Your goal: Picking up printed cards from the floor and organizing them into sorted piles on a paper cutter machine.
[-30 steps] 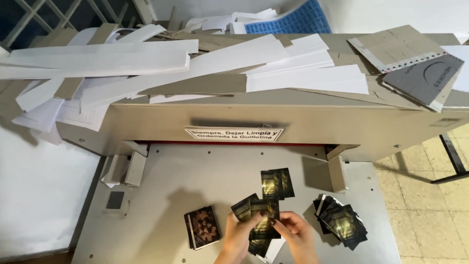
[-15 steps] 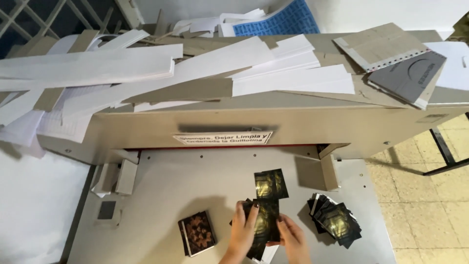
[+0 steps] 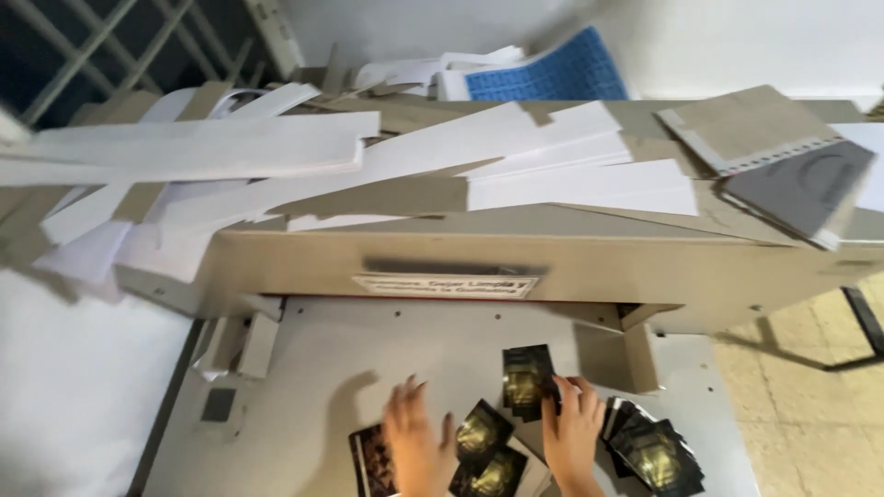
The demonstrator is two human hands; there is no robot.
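Head view, looking down on grey cutter table [image 3: 368,368]. Left hand [image 3: 416,442] flat on the table, fingers spread, grasping nothing; its wrist side lies over a dark card stack [image 3: 368,460] at the bottom edge. Right hand [image 3: 573,431] rests with fingertips on the upper small stack of dark cards with gold print [image 3: 527,379], fingers loosely curled over its right edge; whether it pinches the stack, cannot tell. Two more dark cards [image 3: 488,451] lie fanned between the hands, touching each other. Loose heap of the same cards [image 3: 656,451] just right of the right hand. Behind the cards, beige cutter housing [image 3: 552,267] spans the table and closes off the far side. On top of it: long white paper strips [image 3: 387,161], brown board offcuts [image 3: 387,195], grey booklets [image 3: 792,161] at the right, a blue sheet [image 3: 562,74] at the back. Small white blocks [image 3: 241,342] sit at the table's left.
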